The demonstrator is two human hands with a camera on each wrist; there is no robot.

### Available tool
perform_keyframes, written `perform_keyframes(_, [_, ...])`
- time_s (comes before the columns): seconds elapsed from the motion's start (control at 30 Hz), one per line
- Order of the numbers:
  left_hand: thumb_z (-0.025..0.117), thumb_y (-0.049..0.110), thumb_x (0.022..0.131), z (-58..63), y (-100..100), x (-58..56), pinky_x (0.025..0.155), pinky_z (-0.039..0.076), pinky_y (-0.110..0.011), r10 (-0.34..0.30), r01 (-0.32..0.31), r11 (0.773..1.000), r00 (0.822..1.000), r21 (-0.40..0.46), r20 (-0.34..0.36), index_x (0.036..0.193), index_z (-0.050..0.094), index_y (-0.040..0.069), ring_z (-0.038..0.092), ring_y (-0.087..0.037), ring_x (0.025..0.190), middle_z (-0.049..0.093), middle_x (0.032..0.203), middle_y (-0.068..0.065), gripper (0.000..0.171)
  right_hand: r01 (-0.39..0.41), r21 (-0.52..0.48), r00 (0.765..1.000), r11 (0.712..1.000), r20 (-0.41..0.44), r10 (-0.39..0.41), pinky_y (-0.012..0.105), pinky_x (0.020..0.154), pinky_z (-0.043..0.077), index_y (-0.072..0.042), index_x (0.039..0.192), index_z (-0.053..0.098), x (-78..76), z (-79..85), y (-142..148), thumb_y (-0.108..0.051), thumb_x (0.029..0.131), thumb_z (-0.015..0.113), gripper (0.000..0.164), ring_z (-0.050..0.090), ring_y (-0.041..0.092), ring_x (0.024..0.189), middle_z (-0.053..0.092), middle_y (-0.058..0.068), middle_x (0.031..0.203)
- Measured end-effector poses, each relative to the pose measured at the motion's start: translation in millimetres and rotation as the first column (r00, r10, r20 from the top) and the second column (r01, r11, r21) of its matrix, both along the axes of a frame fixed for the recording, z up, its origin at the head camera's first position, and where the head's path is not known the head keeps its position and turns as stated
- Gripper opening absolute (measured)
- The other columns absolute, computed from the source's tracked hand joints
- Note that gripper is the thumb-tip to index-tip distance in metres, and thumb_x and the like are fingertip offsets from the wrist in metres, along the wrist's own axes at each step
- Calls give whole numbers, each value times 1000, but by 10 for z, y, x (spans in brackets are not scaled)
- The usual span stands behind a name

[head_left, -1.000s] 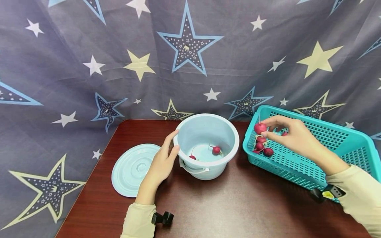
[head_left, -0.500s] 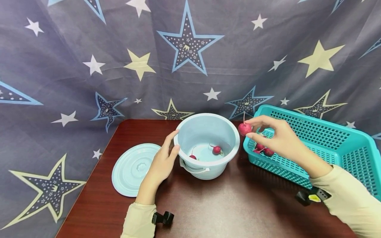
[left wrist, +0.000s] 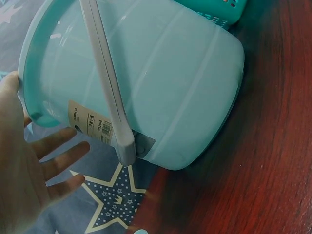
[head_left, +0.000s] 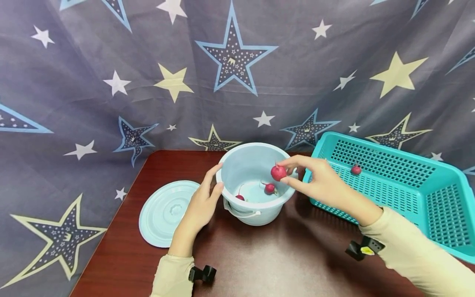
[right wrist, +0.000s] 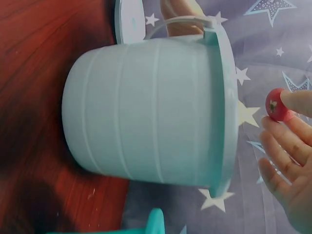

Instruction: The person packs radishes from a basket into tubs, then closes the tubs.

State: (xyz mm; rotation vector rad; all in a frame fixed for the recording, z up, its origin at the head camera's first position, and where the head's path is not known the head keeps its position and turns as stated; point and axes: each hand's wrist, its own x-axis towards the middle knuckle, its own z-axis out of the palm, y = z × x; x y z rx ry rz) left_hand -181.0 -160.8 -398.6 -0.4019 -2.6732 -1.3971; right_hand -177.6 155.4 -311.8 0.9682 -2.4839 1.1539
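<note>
My right hand (head_left: 323, 181) pinches a red radish (head_left: 278, 173) between thumb and fingertips, above the right part of a light blue bucket's opening. The right wrist view shows this radish (right wrist: 274, 105) outside the rim line, clear of the bucket (right wrist: 141, 112). Inside the bucket (head_left: 256, 214) lie two radishes, one near the middle (head_left: 269, 188) and one by the front left (head_left: 240, 197). My left hand (head_left: 202, 202) touches the bucket's left rim with thumb and index finger. Its other fingers stretch out straight beside the wall in the left wrist view.
A turquoise basket (head_left: 441, 243) stands right of the bucket, with one radish (head_left: 356, 169) visible; my right hand covers its left end. A round light blue lid (head_left: 163, 214) lies left on the brown table (head_left: 259, 264). A star-patterned cloth (head_left: 282, 103) hangs behind.
My right hand has carried the radish leftward from above the basket to over the bucket. The left hand and bucket have stayed in place.
</note>
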Motion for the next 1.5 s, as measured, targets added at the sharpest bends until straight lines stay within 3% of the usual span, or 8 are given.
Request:
perform_keyframes(0.17, [42,43,106,-9,-3,9,107,32,-58,0,0,1000,1000,4,-1,150,27,50,37,-23,139,37,155,3,48,-35,-13,999,999,29,35,30,63,48,-20,118,70,-16,-48,-98,-15,86,78,33,60,7,85,67,-14,95])
perform_keyframes(0.47, [42,43,106,0,0,14,108,32,-57,-4,4,1000,1000,12,-3,150,28,49,38,-23,139,38,154,2,47,-48,12,998,999,43,47,35,81,51,-17,119,71,-57,-151,-205,-15,87,78,33,61,8,88,67,-12,96])
perform_keyframes(0.73, [43,40,106,-6,4,12,108,32,-57,-8,8,1000,1000,16,3,151,28,48,38,-23,139,37,155,1,48,-35,39,997,999,75,32,38,81,51,-18,119,70,-67,-206,-239,-20,88,78,32,61,8,89,67,-12,94])
perform_keyframes(1.17, [43,43,106,-8,4,-4,108,32,-56,-10,10,1000,1000,15,-5,151,28,47,38,-23,139,37,155,2,48,-13,95,1000,995,26,11,35,78,51,-16,118,69,-77,-288,-266,-20,88,77,31,61,9,89,66,-9,94])
perform_keyframes(1.5, [44,42,106,25,8,16,107,33,-57,-12,12,1000,1000,18,0,152,29,44,40,-24,138,37,155,0,49,-17,61,1000,998,-15,18,37,82,52,-13,118,69,-60,-247,-226,-11,91,72,27,62,10,97,69,-3,108])
